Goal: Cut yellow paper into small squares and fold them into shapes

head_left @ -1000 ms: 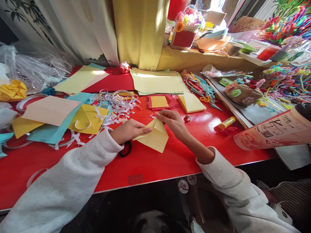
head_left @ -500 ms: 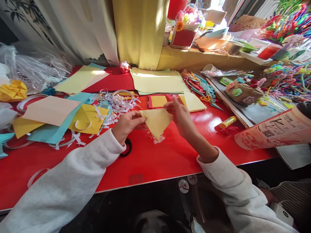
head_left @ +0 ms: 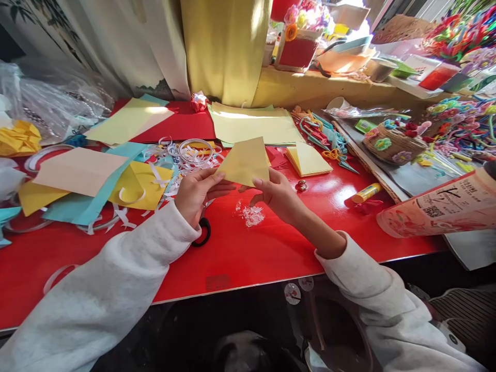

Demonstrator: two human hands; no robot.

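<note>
I hold a folded yellow paper triangle up above the red table. My left hand pinches its lower left corner. My right hand grips its lower right edge, thumb on the front. A black ring-shaped thing lies on the table under my left wrist. Small white paper bits lie on the table below the triangle.
Coloured sheets and white paper strips litter the left side. A stack of yellow squares, a glue stick, a wicker basket and a pink printed tube lie to the right. Large pale yellow sheets lie behind.
The yellow paper went from lying on the table to being lifted and turned, its point now up. Both hands rose with it, uncovering white paper bits beneath.
</note>
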